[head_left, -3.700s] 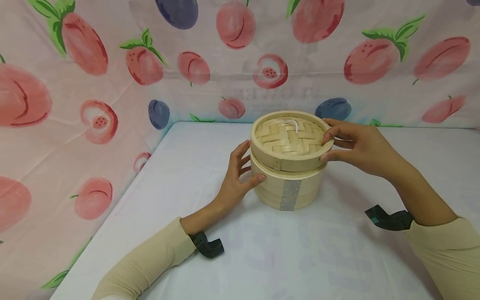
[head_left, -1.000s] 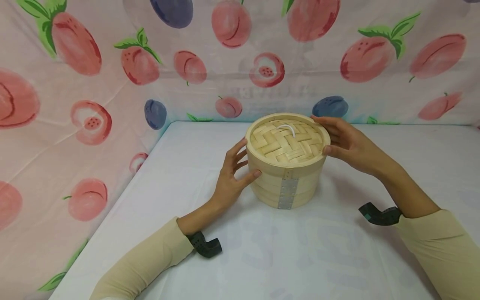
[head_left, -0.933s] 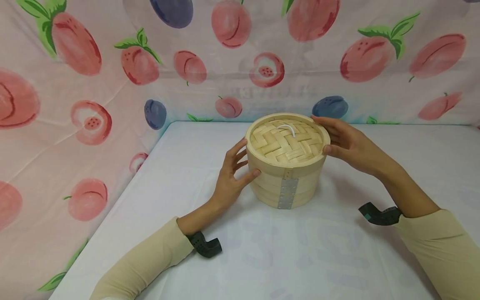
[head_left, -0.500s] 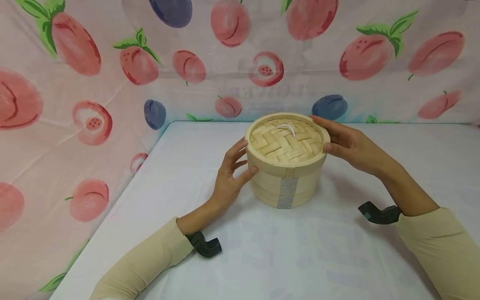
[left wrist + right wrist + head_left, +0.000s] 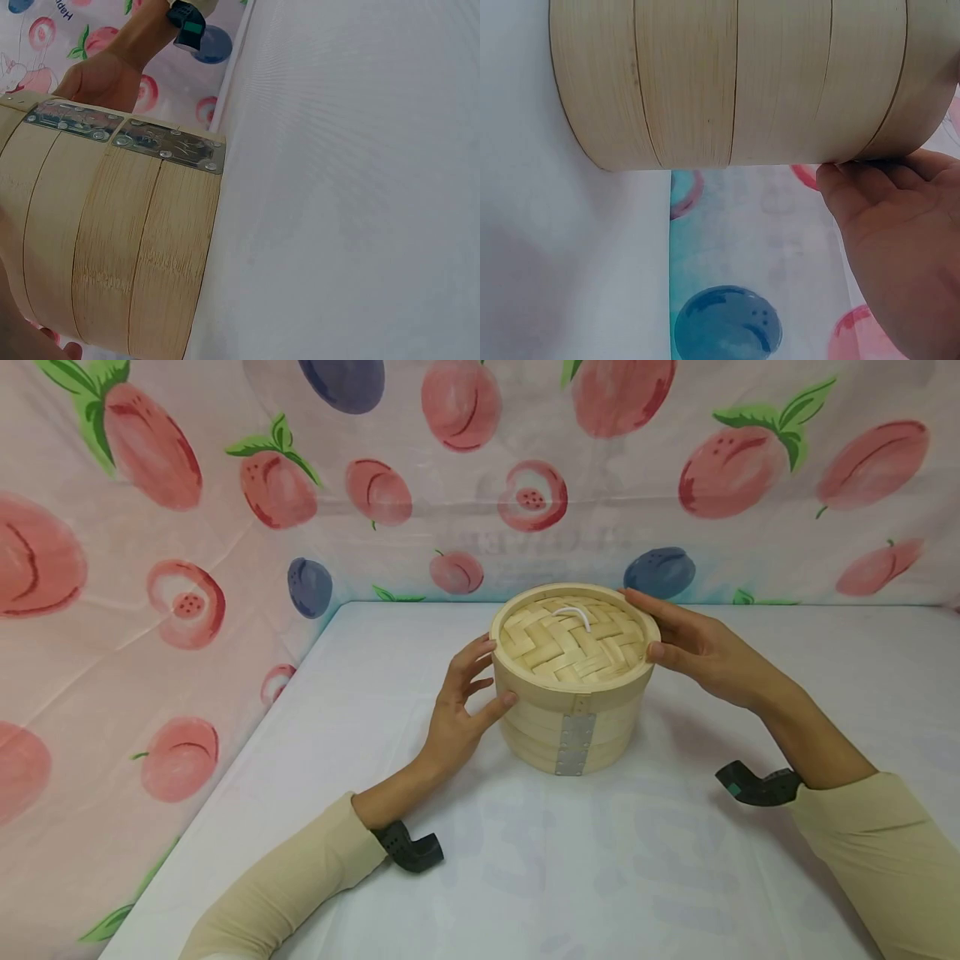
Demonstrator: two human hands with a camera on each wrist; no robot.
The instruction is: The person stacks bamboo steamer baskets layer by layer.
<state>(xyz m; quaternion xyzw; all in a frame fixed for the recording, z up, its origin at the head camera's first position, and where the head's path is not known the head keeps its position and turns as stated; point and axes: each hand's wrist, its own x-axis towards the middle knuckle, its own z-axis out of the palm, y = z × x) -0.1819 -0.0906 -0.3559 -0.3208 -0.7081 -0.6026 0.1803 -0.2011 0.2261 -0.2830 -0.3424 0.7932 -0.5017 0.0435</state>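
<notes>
A round bamboo steamer (image 5: 540,735) stands upright on the white table, a metal strip (image 5: 575,743) up its front. On top sits its woven lid (image 5: 573,647) with a white loop handle (image 5: 574,614), level all round. My left hand (image 5: 456,727) holds the steamer's left side, thumb at the front and fingers round the back. My right hand (image 5: 708,652) grips the lid's right rim, thumb in front and fingers behind. In the right wrist view, the fingertips of the right hand (image 5: 900,232) reach the wall near the lid. The steamer's inside is hidden.
The white-covered table (image 5: 600,877) spreads around the steamer. A fruit-print cloth (image 5: 450,493) hangs behind and to the left. Each wrist carries a small black camera, the left camera (image 5: 412,850) and the right camera (image 5: 757,783).
Several seconds ago the lid sat raised and askew on the steamer; about a second ago it lay level, slightly turned. Since then the hands have barely shifted.
</notes>
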